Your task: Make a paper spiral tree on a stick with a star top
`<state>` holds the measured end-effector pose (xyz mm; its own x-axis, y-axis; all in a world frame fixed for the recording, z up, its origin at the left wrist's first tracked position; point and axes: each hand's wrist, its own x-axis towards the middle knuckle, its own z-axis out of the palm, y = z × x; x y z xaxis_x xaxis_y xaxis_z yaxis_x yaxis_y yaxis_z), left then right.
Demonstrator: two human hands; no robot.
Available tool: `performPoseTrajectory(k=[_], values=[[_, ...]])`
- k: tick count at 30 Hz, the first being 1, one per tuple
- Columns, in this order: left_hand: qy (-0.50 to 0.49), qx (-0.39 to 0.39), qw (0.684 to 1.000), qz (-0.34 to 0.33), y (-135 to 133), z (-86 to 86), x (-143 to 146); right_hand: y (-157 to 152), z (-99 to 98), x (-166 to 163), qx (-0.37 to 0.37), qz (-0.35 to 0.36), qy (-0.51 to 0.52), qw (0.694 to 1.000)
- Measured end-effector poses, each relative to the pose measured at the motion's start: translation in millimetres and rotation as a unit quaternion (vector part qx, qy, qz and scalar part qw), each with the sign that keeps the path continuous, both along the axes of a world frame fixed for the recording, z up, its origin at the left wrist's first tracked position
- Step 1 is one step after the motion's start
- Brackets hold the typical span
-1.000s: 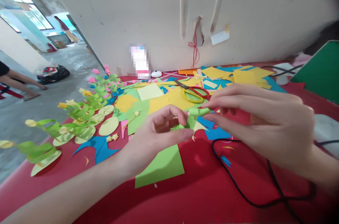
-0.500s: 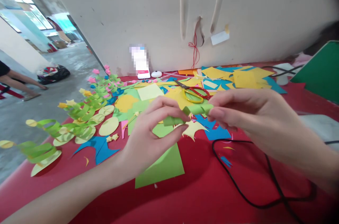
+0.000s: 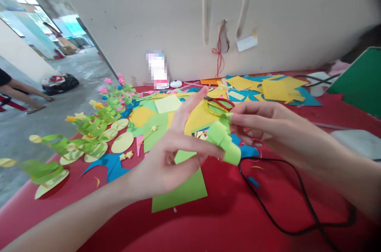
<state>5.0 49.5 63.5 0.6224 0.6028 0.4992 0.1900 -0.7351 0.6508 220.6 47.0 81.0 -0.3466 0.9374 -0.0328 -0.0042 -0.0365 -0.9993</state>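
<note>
"What's at the left of the frame?"
"Green paper spirals (image 3: 56, 171) on pale ovals (image 3: 53, 185), lined along the red counter (image 3: 226, 212); next, a cut blue scrap (image 3: 115, 167), lower left."
"And the left hand (image 3: 162, 160)?"
"Just left of centre; its fingers are loose and spread, the index pointing up, another touching the green strip (image 3: 228, 148); I can't tell whether that fingertip is inside the curl."
"Where's the strip?"
"Mid-frame, curled, held above the counter; scissors (image 3: 219, 104) lie behind it."
"Right hand (image 3: 264, 123)?"
"Right of centre, pinching the strip's upper end; a black cable (image 3: 319, 224) loops lower right."

Pale wall (image 3: 143, 14) behind a red table (image 3: 226, 212)
</note>
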Motion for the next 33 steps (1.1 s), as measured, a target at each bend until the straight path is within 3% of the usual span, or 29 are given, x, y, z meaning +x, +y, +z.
performPoseTrajectory(k=[7, 13, 16, 19, 22, 24, 26, 29, 33], values=[[0.093, 0.134, 0.987, 0.012, 10, 3.5, 6, -4, 11.1, -1, 0.035, -0.035, 0.043, 0.998], [0.119, 0.134, 0.983, 0.023, 10, 2.6, 4, 1, 22.3, 15, 0.056, -0.138, 0.104, 0.983], [0.115, 0.084, 0.989, 0.042, 11, 0.4, 5, 3, 29.4, 23, 0.076, -0.163, 0.123, 0.976], [0.063, -0.062, 0.994, 0.071, 14, -3.6, 7, 2, 33.1, 27, 0.111, -0.169, 0.128, 0.971], [-0.032, -0.247, 0.962, 0.111, 20, -8.1, 6, 0, 33.3, 27, 0.151, -0.152, 0.104, 0.971], [-0.113, -0.314, 0.934, 0.130, 26, -10.4, 5, -4, 32.5, 24, 0.131, -0.092, 0.058, 0.985], [-0.172, -0.326, 0.918, 0.145, 30, -11.6, 4, -8, 31.3, 20, 0.076, -0.016, 0.023, 0.997], [-0.171, -0.298, 0.928, 0.143, 29, -11.3, 4, -13, 26.7, 13, 0.022, 0.051, -0.003, 0.998], [-0.098, -0.317, 0.943, 0.035, 15, -6.5, 7, -12, 14.3, 2, -0.010, 0.091, -0.066, 0.994]])
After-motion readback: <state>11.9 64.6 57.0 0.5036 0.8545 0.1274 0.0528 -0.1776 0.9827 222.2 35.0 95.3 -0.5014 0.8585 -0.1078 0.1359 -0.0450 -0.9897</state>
